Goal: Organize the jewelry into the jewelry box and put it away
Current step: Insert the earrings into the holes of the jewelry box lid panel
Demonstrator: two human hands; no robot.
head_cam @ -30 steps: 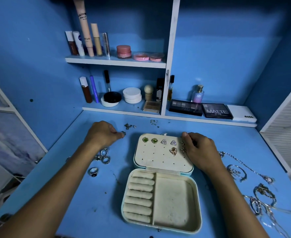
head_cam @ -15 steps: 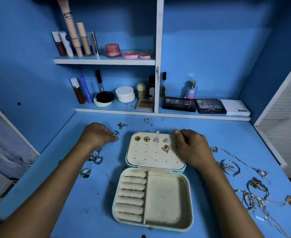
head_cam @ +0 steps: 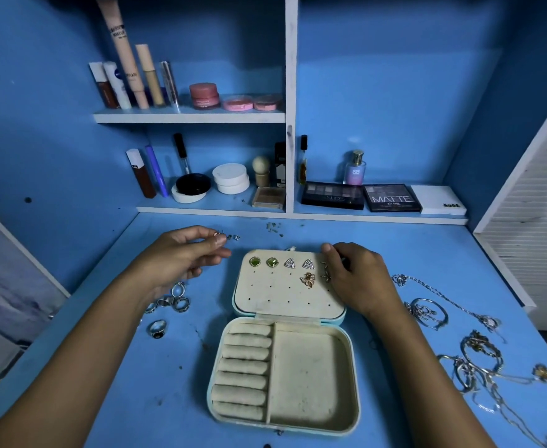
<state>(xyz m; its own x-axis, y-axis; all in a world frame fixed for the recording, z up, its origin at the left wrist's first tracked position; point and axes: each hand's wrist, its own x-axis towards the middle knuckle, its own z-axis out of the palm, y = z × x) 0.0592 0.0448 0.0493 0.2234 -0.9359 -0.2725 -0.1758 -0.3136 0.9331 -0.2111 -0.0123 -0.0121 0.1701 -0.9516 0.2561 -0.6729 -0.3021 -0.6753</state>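
Pinching a tiny, light earring (head_cam: 216, 234) by its post, your left hand (head_cam: 181, 257) at ten o'clock risks dropping it; your right hand (head_cam: 356, 276) grips the jewelry box (head_cam: 285, 367) lid.

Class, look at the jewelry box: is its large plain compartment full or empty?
Empty. The large compartment of the jewelry box shows only bare cream lining.

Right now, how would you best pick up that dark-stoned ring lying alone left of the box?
Probably pinch the dark-stoned ring by its band, two fingertips coming from above. It lies apart from the ring cluster, so nothing crowds it, and the band gives opposite sides to squeeze.
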